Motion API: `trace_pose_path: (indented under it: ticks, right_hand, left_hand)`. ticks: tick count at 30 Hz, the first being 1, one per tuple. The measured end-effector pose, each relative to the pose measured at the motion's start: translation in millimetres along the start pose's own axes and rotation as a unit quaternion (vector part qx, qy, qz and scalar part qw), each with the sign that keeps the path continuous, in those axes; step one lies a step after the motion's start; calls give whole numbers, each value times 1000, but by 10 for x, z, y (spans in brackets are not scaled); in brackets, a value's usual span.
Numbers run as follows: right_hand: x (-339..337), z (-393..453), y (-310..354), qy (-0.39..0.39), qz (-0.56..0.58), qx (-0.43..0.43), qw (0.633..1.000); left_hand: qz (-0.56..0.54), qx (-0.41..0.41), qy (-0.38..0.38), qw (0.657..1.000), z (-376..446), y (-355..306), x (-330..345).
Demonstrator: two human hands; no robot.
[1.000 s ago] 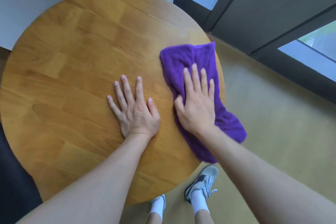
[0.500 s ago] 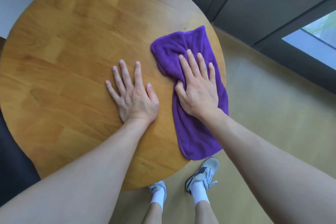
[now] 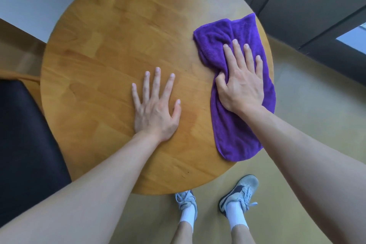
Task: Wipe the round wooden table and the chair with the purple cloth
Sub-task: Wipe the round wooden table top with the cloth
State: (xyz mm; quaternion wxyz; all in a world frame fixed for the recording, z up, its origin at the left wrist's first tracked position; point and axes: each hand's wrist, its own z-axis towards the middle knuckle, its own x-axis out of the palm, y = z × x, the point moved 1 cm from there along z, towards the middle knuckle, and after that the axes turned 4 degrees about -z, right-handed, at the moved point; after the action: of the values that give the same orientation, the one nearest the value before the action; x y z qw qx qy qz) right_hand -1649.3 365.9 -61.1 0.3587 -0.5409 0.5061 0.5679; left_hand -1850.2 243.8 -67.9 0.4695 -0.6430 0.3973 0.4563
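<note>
While pressing cloth (image 3: 233, 130) flat at desk (image 3: 118, 45) right edge with right hand (image 3: 241, 85), fingers straight and slightly spread, bracing with left hand (image 3: 156, 109) spread flat near desk middle. Judged mid-wipe of desk, with chair (image 3: 23, 134) beside left edge left to do.

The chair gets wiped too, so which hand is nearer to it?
Left. The left hand lies flat mid-table, closer to the chair; the right hand presses the cloth at the table's opposite edge.

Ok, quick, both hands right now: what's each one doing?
Left hand: open, flat on the round wooden table.
Right hand: open, pressing the purple cloth.
</note>
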Motion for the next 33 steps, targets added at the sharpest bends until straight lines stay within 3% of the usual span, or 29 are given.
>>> trace_pose_path:
  ticks: [6, 11, 15, 17, 20, 23, 25, 27, 29, 33]
  right_hand:
    - [134, -517, 407, -2, 7, 86, 996]
    - [211, -1303, 358, 40, -46, -156, 986]
    - [73, -992, -103, 75, -65, -316, 944]
    - [21, -729, -181, 77, -62, -281, 954]
    - [16, -518, 38, 39, -35, -92, 994]
    - [97, -531, 494, 14, 5, 76, 997]
    - [156, -666, 751, 12, 27, 111, 993]
    - [198, -920, 863, 16, 19, 62, 998]
    - [221, -1157, 791, 32, -1, -56, 998]
    - [151, -1035, 226, 66, -26, -260, 963]
  left_hand:
    - [-41, -1, -36, 998, 8, 16, -1]
    - [-57, -1, -52, 997, 1, 12, -30]
    - [-63, 1, -44, 997, -3, 6, -51]
    - [-61, 1, -44, 997, -2, 8, -45]
    - [-51, -2, -54, 997, 15, 6, -38]
    - [-42, 1, -60, 997, -7, 6, -22]
    - [-46, 2, -70, 996, -27, 12, -18]
    - [-54, 0, -81, 995, -31, 19, -16]
    - [-56, -5, -92, 994, -37, 29, -9]
    - [-64, -8, -113, 991, -48, 9, -6]
